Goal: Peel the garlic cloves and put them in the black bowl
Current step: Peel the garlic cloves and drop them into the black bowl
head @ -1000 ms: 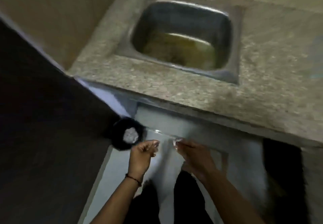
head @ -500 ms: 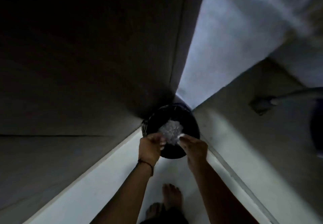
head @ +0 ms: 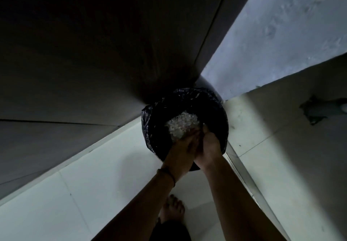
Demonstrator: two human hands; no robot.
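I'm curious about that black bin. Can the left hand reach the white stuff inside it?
Probably yes. The left hand is over the open bin, fingertips by the white pile. Nothing covers the pile, and the right hand sits beside the left, not in its way.

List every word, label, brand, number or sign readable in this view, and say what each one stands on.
None: no readable text appears anywhere in this view.
The black bin liner, the pale peelings inside it, the floor tiles and the wall show no print, label or sign.
The wrist band is too small and dim to show any marking.
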